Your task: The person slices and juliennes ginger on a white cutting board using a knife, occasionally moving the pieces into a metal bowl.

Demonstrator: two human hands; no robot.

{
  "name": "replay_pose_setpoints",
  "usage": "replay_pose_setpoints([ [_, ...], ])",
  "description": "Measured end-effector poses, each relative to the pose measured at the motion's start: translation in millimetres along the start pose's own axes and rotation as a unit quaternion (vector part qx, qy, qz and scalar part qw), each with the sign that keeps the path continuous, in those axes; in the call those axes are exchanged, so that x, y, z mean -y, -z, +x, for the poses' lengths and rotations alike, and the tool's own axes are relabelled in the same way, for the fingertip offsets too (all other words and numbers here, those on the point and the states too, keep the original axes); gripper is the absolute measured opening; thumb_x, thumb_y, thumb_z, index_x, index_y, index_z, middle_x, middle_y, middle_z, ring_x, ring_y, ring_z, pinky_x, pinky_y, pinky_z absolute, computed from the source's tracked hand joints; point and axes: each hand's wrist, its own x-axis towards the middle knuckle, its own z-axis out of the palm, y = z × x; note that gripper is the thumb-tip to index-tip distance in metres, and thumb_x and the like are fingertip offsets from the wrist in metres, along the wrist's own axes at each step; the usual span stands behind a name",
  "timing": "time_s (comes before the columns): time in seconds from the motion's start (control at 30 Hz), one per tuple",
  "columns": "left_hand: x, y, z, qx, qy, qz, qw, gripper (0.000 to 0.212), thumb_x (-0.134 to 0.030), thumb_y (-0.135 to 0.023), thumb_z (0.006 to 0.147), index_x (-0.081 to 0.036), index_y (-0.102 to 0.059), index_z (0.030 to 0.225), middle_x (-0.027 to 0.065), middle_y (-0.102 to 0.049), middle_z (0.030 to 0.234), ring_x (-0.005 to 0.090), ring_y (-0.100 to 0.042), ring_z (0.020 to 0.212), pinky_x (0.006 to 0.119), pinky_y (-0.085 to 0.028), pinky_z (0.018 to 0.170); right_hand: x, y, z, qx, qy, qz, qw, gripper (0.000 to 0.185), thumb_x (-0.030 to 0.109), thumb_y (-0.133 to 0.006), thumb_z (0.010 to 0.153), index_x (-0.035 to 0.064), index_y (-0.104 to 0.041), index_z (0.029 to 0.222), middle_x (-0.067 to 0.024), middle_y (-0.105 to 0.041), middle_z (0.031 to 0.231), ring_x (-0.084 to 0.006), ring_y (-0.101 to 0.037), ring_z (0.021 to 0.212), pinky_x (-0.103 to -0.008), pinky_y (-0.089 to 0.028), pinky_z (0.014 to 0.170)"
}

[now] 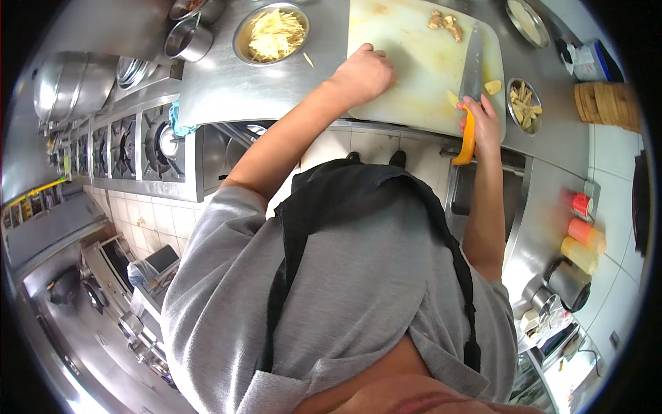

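Note:
My right hand (pixel 482 124) grips a chef's knife (pixel 471 67) by its yellow handle, its blade pointing away from me over the right part of a white cutting board (pixel 414 67). My left hand (pixel 364 75) is curled over the board's left part; whether its fingers hold anything is hidden. Unpeeled ginger pieces (pixel 446 24) lie near the board's far edge. One peeled ginger piece (pixel 493 87) is right of the blade, and another pale piece (pixel 452 98) lies just left of it. A metal bowl of pale shredded strips (pixel 276 36) stands left of the board.
Right of the board is a small metal bowl of ginger pieces or trimmings (pixel 524 106). A round metal dish (pixel 527 23) stands beyond it. Metal pots (pixel 189 40) are at the far left, near a gas stove (pixel 163 142). Squeeze bottles (pixel 580 253) stand on the right counter.

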Motion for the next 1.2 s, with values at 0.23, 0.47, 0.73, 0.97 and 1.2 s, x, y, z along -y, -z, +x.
replay_pose_setpoints([
  [0.23, -10, 4, 13, 0.047, 0.011, 0.079, 0.996, 0.017, -0.019, -0.062, 0.09, -0.014, -0.078, 0.088, 0.005, -0.076, 0.093, 0.023, -0.072, 0.099, 0.041, -0.05, 0.096, 1, 3, -2, 0.015, 0.005, -0.009, 1.0, 0.034, 0.026, -0.078, 0.097, 0.008, -0.066, 0.123, -0.0045, -0.073, 0.095, -0.0105, -0.058, 0.059, -0.0271, -0.047, 0.053],
  [0.47, 1, -13, 13, -0.015, 0.06, 0.034, 0.997, 0.015, -0.025, -0.067, 0.089, -0.013, -0.076, 0.091, 0.0067, -0.076, 0.093, 0.0252, -0.073, 0.097, 0.043, -0.052, 0.091, -1, -2, -3, 0.0, 0.009, -0.016, 1.0, 0.035, 0.027, -0.075, 0.099, 0.0066, -0.062, 0.125, -0.0049, -0.074, 0.098, -0.0099, -0.057, 0.059, -0.0271, -0.047, 0.053],
  [0.73, 114, 33, -62, -0.165, 0.257, -0.038, 0.951, 0.019, -0.028, -0.076, 0.086, -0.014, -0.079, 0.099, 0.0083, -0.075, 0.104, 0.0315, -0.071, 0.099, 0.047, -0.055, 0.084, -1, 4, -2, 0.013, 0.014, -0.012, 1.0, 0.048, 0.026, -0.077, 0.098, 0.0005, -0.055, 0.134, -0.0061, -0.074, 0.097, -0.0108, -0.058, 0.06, -0.0278, -0.047, 0.053],
  [0.97, 133, 10, -91, -0.178, 0.268, 0.09, 0.943, 0.027, -0.04, -0.066, 0.098, -0.017, -0.08, 0.095, 0.0078, -0.078, 0.096, 0.0315, -0.074, 0.088, 0.046, -0.059, 0.078, -2, 4, -3, 0.019, 0.002, -0.008, 1.0, 0.079, 0.025, -0.079, 0.097, -0.009, -0.038, 0.155, -0.007, -0.074, 0.096, -0.0112, -0.059, 0.062, -0.0278, -0.049, 0.055],
  [1.2, 58, -48, -90, 0.019, 0.346, 0.015, 0.938, 0.027, -0.025, -0.06, 0.1, -0.015, -0.07, 0.123, 0.0133, -0.079, 0.092, 0.0365, -0.077, 0.082, 0.049, -0.061, 0.072, 3, -2, -6, 0.014, 0.017, -0.007, 1.0, 0.051, 0.027, -0.078, 0.097, -0.0015, -0.057, 0.134, -0.0044, -0.074, 0.096, -0.0104, -0.059, 0.062, -0.0278, -0.049, 0.056],
])
